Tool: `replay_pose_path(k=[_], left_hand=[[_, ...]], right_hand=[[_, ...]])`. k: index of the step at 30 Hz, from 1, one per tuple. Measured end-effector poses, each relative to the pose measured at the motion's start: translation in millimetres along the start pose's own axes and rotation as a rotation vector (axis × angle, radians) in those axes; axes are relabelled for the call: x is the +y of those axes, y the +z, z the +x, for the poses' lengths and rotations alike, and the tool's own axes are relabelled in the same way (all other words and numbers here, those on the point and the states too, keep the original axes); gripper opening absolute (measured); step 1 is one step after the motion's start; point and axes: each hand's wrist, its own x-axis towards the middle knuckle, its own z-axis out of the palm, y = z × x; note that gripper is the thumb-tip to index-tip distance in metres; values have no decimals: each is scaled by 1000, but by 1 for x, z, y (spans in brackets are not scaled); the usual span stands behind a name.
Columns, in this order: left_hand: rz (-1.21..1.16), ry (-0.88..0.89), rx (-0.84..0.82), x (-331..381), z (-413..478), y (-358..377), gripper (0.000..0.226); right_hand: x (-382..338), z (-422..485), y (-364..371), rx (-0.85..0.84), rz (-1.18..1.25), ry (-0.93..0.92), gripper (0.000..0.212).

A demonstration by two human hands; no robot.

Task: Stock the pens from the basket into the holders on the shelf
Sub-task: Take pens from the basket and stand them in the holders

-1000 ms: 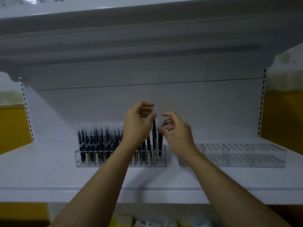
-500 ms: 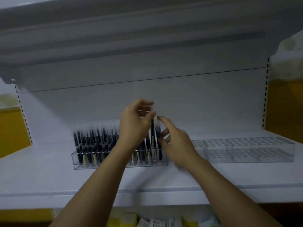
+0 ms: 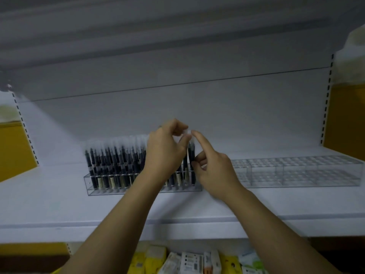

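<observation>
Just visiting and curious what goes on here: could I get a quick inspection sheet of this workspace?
Surface: white shelf.
Job's things: left holder packed with dark pens; right holder holds none; basket not in view.
Clutter: nothing seen.
Grips: left hand pinches the end pen by its cap; right hand beside it, index finger at the cap, hold unclear.
Cables: nothing seen.
Surroundings: packets below the shelf; yellow side panels.

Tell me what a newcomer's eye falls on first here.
The two hands meet mid-shelf. The left hand pinches pens at the right end of a packed clear holder, and the right hand touches a cap with its forefinger. To the right, an empty holder stands out.
</observation>
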Motion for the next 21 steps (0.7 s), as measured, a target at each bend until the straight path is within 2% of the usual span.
replay_pose_path(k=[3, 6, 9, 15, 21], left_hand=[[243, 74, 68, -4, 4, 2, 16], [311, 33, 14, -7, 10, 2, 19], [298, 5, -37, -10, 6, 3, 19], [270, 31, -21, -10, -6, -6, 23], [286, 82, -143, -2, -22, -30, 50]], right_hand=[[0, 0, 1, 6, -6, 1, 85], [0, -1, 1, 10, -12, -3, 86], [0, -1, 0, 1, -22, 2, 88], [-5, -3, -5, -64, -22, 38, 88], [-17, -13, -20, -101, 123, 178, 90]])
